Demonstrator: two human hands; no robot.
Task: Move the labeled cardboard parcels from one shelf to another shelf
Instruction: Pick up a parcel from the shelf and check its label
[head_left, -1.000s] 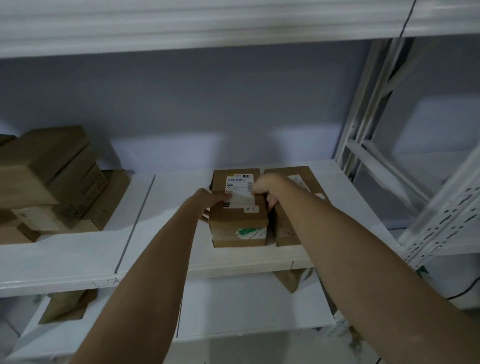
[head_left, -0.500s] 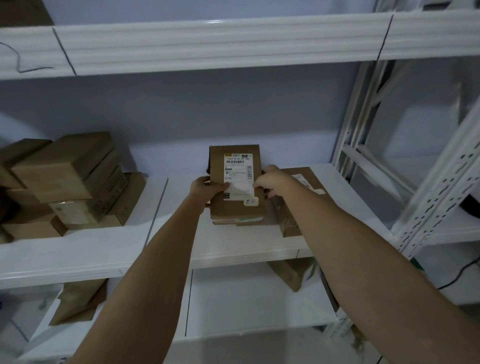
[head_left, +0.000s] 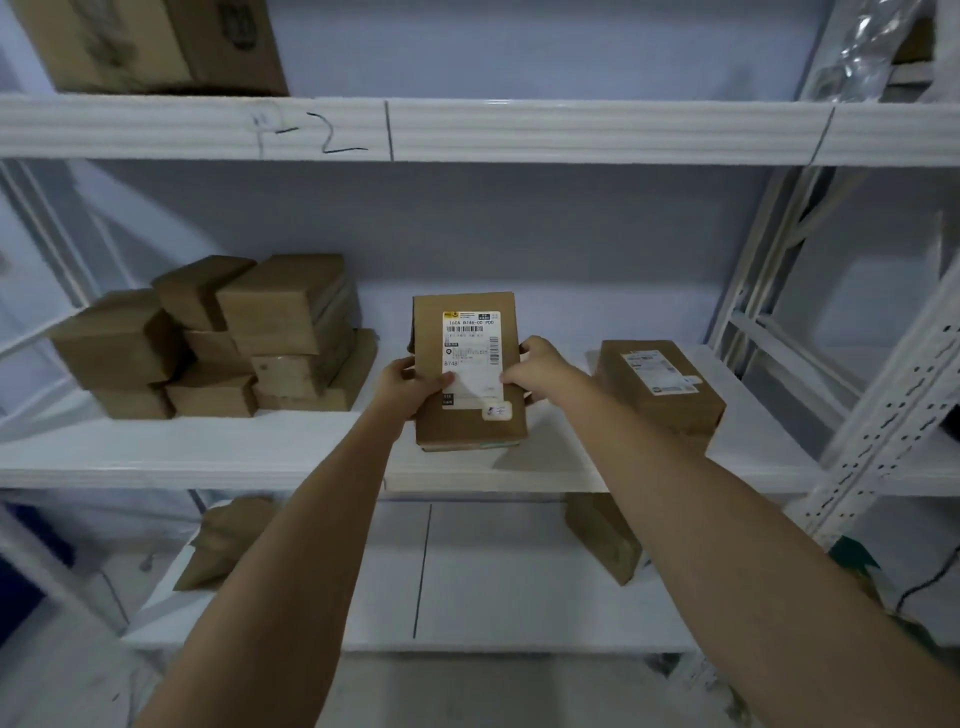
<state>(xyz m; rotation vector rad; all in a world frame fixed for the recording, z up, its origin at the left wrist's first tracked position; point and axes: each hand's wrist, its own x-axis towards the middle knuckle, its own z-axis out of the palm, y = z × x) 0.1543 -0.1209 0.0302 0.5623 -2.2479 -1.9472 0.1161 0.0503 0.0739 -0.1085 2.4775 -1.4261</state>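
I hold a labeled cardboard parcel (head_left: 467, 405) upright in front of the middle shelf (head_left: 311, 457), its white shipping label facing me. My left hand (head_left: 408, 384) grips its left edge and my right hand (head_left: 535, 366) grips its right edge. A second labeled parcel (head_left: 660, 384) lies flat on the middle shelf to the right. The upper shelf (head_left: 571, 130), marked with a handwritten "2", runs across above.
A stack of several plain cardboard boxes (head_left: 218, 338) fills the middle shelf's left end. A large box (head_left: 156, 41) stands on the upper shelf at left. Two parcels (head_left: 228, 540) (head_left: 602, 535) lie on the lower shelf. White perforated uprights (head_left: 883, 415) stand at right.
Both hands have lifted the parcel off the middle shelf, away from the second parcel, and tipped it upright. The view has tilted upward, revealing the upper shelf.
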